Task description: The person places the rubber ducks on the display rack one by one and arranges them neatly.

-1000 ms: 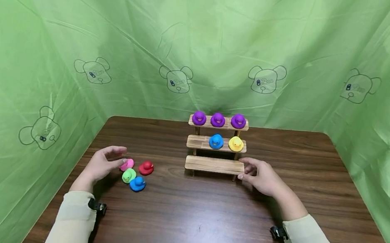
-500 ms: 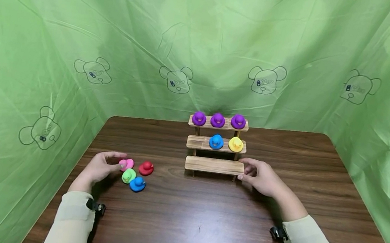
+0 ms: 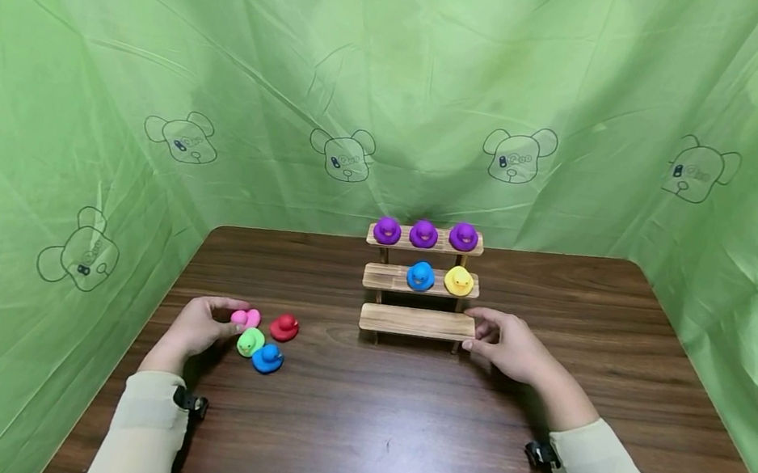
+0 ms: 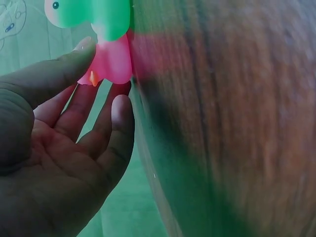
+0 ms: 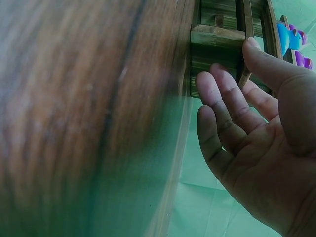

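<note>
At the table's left, my left hand (image 3: 195, 326) has thumb and fingers around a pink toy duck (image 3: 247, 318), pinching it. The left wrist view shows the thumb on one side of that duck and the fingertips on the other, with a green duck (image 4: 111, 17) right against it. Across from it, my right hand (image 3: 510, 346) grips the right end of the lowest step of a three-tier wooden display stand (image 3: 413, 322). In the right wrist view the thumb lies along the edge of this step, and the index finger is partly hidden behind it.
Beside the pink duck lie a red duck (image 3: 284, 327) and a blue duck (image 3: 267, 359). Three purple ducks (image 3: 423, 234) line the top tier. A second blue duck (image 3: 420, 275) and a yellow duck (image 3: 458, 281) sit on the middle one. Green cloth (image 3: 427, 113) walls the table.
My left hand's raised fingers have come down, and thumb and fingers have closed around the pink duck. My right hand stays at the stand's end.
</note>
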A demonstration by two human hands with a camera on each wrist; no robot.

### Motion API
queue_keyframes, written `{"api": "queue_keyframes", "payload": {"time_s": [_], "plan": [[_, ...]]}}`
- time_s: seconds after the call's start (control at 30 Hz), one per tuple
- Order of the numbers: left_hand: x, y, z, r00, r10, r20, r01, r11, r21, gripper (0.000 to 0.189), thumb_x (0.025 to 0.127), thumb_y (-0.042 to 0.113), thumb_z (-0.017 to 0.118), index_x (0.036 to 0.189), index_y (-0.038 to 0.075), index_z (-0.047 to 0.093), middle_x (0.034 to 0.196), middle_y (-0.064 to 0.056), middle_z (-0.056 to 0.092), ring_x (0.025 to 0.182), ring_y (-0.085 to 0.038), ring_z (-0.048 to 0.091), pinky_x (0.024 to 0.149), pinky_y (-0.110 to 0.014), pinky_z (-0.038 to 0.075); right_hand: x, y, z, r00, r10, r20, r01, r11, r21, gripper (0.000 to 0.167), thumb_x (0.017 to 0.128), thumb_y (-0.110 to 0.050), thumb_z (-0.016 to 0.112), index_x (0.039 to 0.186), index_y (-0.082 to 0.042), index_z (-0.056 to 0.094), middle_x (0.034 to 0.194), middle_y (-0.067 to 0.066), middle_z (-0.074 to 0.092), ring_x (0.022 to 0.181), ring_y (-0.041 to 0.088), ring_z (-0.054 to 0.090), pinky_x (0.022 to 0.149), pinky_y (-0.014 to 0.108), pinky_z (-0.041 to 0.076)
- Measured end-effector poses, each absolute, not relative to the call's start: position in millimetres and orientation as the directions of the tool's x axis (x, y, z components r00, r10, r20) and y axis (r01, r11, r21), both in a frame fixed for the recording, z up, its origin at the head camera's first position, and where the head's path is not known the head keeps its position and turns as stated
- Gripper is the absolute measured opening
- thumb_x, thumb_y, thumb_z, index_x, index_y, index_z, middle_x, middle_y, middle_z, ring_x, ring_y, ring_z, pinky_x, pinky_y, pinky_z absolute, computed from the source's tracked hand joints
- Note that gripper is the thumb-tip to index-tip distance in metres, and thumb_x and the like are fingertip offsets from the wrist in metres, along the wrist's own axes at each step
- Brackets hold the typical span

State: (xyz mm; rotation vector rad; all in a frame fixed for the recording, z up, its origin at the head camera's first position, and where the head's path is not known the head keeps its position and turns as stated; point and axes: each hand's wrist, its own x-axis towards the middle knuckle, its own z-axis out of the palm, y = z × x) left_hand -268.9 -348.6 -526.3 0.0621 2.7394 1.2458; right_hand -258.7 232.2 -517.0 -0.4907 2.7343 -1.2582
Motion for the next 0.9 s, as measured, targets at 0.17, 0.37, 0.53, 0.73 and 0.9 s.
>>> {"api": "queue_keyframes", "payload": {"time_s": [0.17, 0.37, 0.53, 0.73, 0.9], "plan": [[-268.9, -346.6, -526.1, -0.994, 0.067, -0.084, -0.017, 0.673, 0.739, 0.037, 0.091, 0.011, 0.083, 0.127, 0.006, 0.075, 0.134, -0.019, 0.067, 0.135, -0.04, 0.051, 0.107, -0.053, 0.043, -258.7, 233.2, -517.8, -0.942, -0.332, 0.055, -0.258, 0.606, -0.753, 0.053, 0.09, -0.017, 0.085, 0.138, -0.005, 0.065, 0.093, 0.002, 0.069, 0.081, 0.016, 0.066, 0.073, 0.033, 0.056], [-269.1, -346.2, -526.2, -0.998, 0.035, -0.061, -0.023, 0.661, 0.75, 0.036, 0.092, 0.015, 0.083, 0.127, 0.008, 0.076, 0.128, -0.015, 0.071, 0.127, -0.034, 0.057, 0.096, -0.038, 0.049, -259.1, 232.9, -517.5, -0.941, -0.332, 0.059, -0.26, 0.602, -0.755, 0.053, 0.09, -0.017, 0.085, 0.138, -0.005, 0.065, 0.093, 0.002, 0.07, 0.081, 0.017, 0.067, 0.072, 0.032, 0.056], [-269.2, -344.1, -523.2, -0.999, 0.001, -0.036, -0.027, 0.646, 0.763, 0.036, 0.093, 0.017, 0.083, 0.127, 0.008, 0.076, 0.127, -0.017, 0.071, 0.125, -0.034, 0.058, 0.096, -0.038, 0.048, -258.9, 232.4, -516.3, -0.941, -0.332, 0.059, -0.259, 0.601, -0.756, 0.052, 0.09, -0.015, 0.085, 0.137, -0.006, 0.065, 0.093, 0.002, 0.07, 0.081, 0.017, 0.067, 0.072, 0.033, 0.056], [-270.4, -341.7, -521.9, -1.0, -0.024, 0.02, 0.0, 0.652, 0.758, 0.037, 0.093, 0.018, 0.083, 0.127, 0.007, 0.076, 0.126, -0.017, 0.072, 0.127, -0.033, 0.058, 0.102, -0.043, 0.045, -259.3, 232.5, -517.3, -0.941, -0.334, 0.057, -0.259, 0.604, -0.753, 0.053, 0.09, -0.015, 0.084, 0.138, -0.006, 0.065, 0.093, 0.002, 0.07, 0.081, 0.017, 0.067, 0.072, 0.033, 0.057], [-270.0, -338.3, -521.2, -0.998, -0.047, 0.047, 0.006, 0.649, 0.761, 0.038, 0.093, 0.022, 0.083, 0.128, 0.008, 0.075, 0.126, -0.015, 0.073, 0.125, -0.031, 0.061, 0.097, -0.033, 0.049, -259.1, 233.1, -518.1, -0.94, -0.335, 0.068, -0.269, 0.602, -0.752, 0.053, 0.09, -0.016, 0.085, 0.137, -0.005, 0.065, 0.093, 0.003, 0.07, 0.081, 0.016, 0.066, 0.071, 0.032, 0.056]]}}
